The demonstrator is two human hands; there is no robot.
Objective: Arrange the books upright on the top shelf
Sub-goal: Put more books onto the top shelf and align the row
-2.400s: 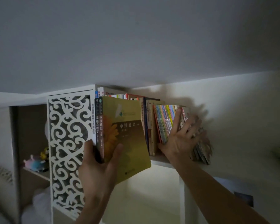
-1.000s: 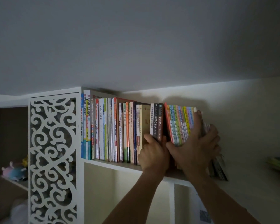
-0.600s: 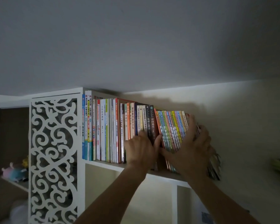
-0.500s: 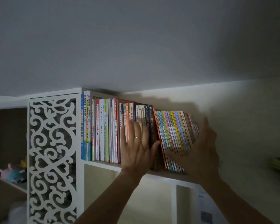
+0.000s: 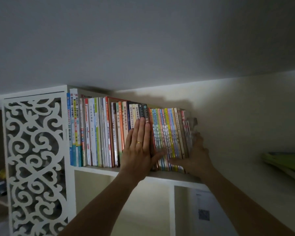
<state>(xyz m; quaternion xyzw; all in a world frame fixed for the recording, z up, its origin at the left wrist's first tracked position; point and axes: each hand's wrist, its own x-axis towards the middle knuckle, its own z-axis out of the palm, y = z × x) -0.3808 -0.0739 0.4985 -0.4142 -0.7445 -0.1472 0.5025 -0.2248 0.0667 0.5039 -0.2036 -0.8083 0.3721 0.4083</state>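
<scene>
- The books (image 5: 99, 132) stand in a row on the top shelf (image 5: 99, 169), spines outward (the thin ones on the right lean slightly).
- The left hand (image 5: 138, 150) lies flat, fingers straight, pressing against the dark spines.
- The right hand (image 5: 196, 155), fingers spread, braces the row's right end.

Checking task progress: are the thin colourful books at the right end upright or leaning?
Leaning slightly. The colourful books have tops tilted left; right hand braces them.
</scene>
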